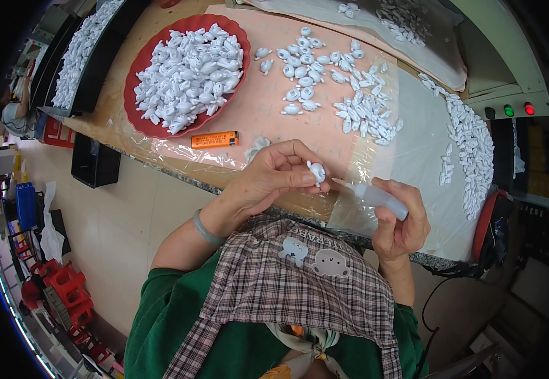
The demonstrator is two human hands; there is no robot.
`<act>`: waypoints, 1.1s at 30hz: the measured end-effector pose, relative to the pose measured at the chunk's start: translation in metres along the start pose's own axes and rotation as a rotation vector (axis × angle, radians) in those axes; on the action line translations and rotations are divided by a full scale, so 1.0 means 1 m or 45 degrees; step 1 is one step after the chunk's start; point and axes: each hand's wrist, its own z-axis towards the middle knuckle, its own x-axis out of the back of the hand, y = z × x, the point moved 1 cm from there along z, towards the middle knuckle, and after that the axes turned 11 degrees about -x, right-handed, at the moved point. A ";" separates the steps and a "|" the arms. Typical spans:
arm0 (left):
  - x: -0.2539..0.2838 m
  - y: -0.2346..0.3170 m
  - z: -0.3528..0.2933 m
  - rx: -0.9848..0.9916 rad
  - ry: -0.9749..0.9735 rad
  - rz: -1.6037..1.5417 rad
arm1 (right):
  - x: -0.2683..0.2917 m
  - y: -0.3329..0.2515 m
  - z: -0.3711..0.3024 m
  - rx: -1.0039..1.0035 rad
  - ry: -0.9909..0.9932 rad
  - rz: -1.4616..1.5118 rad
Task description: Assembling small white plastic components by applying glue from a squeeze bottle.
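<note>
Between the thumb and fingers of my left hand point(280, 174) I pinch a small white plastic figure part point(316, 171), held above the table's near edge. My right hand point(404, 221) is closed round a translucent squeeze bottle point(381, 201) with a thin nozzle. Its tip points left at the white part, a short gap away. Whether any liquid is at the tip is too small to tell. Beyond my hands, rounded white parts point(306, 69) lie in a loose group on the pink sheet, beside a heap of smaller, longer white pieces point(369, 104).
A red scalloped bowl point(244, 47) heaped with white parts stands at the left, with an orange lighter point(215, 139) below it. More white pieces point(467, 148) line the right side. A machine panel point(508, 108) with green and red lights borders the back right. Black trays point(94, 69) stand far left.
</note>
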 end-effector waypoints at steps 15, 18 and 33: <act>0.005 0.002 0.000 -0.011 0.073 0.060 | -0.008 0.033 0.011 -0.750 0.061 0.879; 0.007 0.003 -0.001 -0.019 0.081 0.052 | -0.009 0.049 0.012 -0.975 0.019 0.997; 0.012 0.007 -0.008 -0.054 0.063 0.072 | -0.057 0.058 0.045 -0.448 -0.185 -0.497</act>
